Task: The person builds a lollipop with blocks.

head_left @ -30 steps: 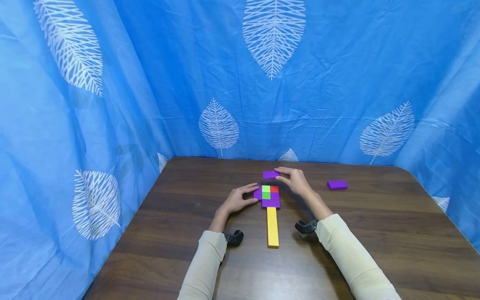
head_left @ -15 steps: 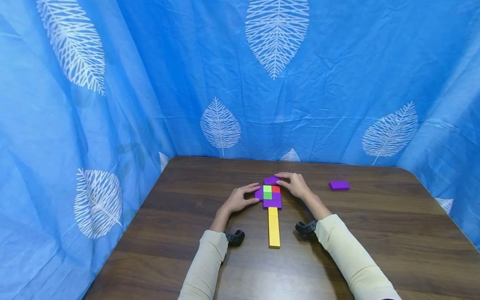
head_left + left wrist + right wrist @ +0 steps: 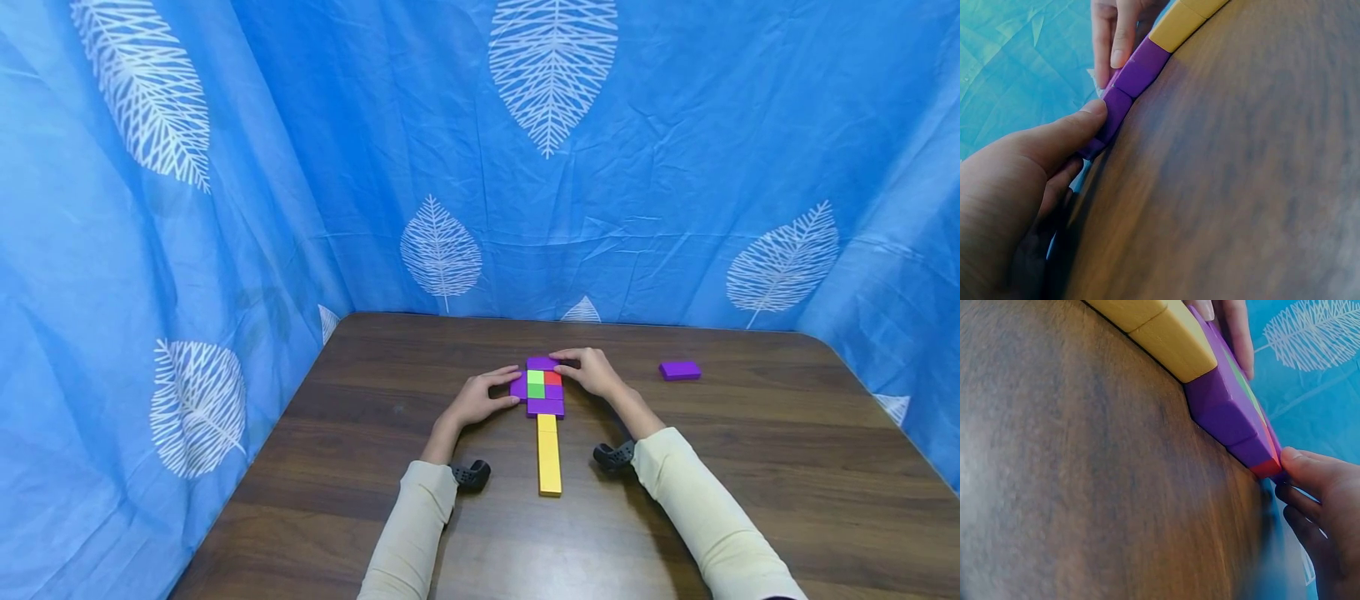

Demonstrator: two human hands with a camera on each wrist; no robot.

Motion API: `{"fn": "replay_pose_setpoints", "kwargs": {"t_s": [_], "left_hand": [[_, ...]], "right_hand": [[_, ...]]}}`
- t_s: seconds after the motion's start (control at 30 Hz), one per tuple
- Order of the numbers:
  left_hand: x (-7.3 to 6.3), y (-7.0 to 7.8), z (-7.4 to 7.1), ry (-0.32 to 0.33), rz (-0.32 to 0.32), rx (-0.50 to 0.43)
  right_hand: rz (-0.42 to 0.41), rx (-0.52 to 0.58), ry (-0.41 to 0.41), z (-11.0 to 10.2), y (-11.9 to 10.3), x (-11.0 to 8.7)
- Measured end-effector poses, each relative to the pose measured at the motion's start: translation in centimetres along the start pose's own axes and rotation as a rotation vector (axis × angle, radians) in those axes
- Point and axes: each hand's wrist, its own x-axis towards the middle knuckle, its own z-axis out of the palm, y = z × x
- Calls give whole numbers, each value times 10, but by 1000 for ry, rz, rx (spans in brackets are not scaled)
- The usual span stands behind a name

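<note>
Flat coloured blocks lie edge to edge on the table. In the head view, my left hand (image 3: 474,400) pinches the purple block (image 3: 517,387) on the left side between thumb and fingers. My right hand (image 3: 592,372) pinches the far purple block (image 3: 540,363) by its right end, right against the light green block (image 3: 536,377) and the red block (image 3: 552,378). A darker green block (image 3: 536,391) and more purple fill the middle. Below them lies a near purple block (image 3: 545,407), with a yellow strip (image 3: 549,462) running toward me. In the right wrist view, the right thumb sits by the red corner.
A single purple block (image 3: 680,371) lies apart at the right on the brown wooden table (image 3: 750,467). A blue curtain (image 3: 637,167) with white leaf prints hangs behind the table and along its sides. Black wrist devices (image 3: 471,476) sit on both wrists.
My right hand has drawn the far purple block toward me, turned it slightly and straightened it against the green and red blocks. The left hand has stayed on its purple block.
</note>
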Motion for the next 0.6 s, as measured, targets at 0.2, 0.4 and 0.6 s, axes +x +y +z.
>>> {"fn": "replay_pose_setpoints", "kwargs": {"t_s": [0.2,0.4,0.6], "left_hand": [[0,1,1,-14,-21,-5],[0,1,0,-12,-26,-12],[0,2,-1,-7,-25,-10]], "right_hand": [[25,-30,-39,-1,3,1],[21,-45,-54,-1,4,2],[9,-36,-42,-2,4,2]]}}
